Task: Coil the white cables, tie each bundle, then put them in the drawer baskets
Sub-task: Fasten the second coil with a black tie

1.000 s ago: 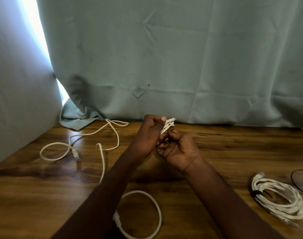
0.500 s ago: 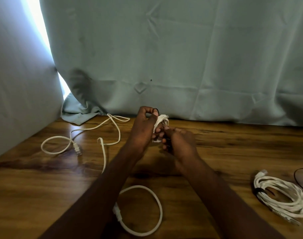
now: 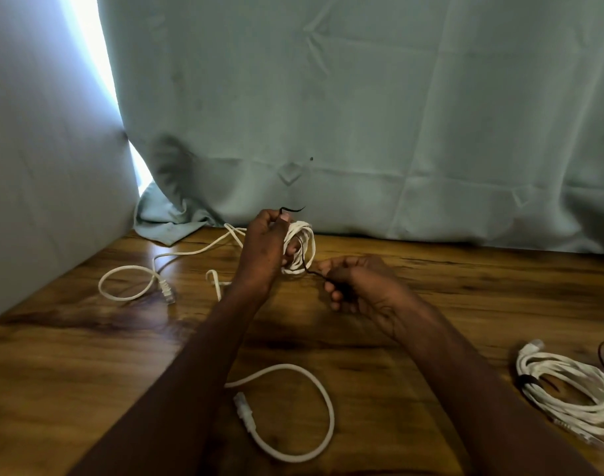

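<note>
Pale green curtain (image 3: 362, 115) hangs across the whole background, its hem resting on the far edge of a wooden table (image 3: 70, 372) with dark grain. At the left, bright light shows through a gap between the curtain and a pale wall.

Two bare forearms reach in from the bottom of the view toward the middle of the table. The left hand (image 3: 263, 252) is raised, fingers curled round a small coil of white cable (image 3: 302, 247), thumb pressing on top of it. The right hand (image 3: 359, 286) sits just beside and lower, fingertips pinching one end of a thin black tie (image 3: 307, 266). The tie runs up across the coil, and its other end pokes out above the left thumb.

A tied white bundle (image 3: 568, 389), bound with a black band, lies near the right edge. A loose white cable (image 3: 314, 424) loops on the table between the forearms, its plug at the left side of the loop. Another loose white cable (image 3: 129, 283) trails at the far left toward the curtain.
</note>
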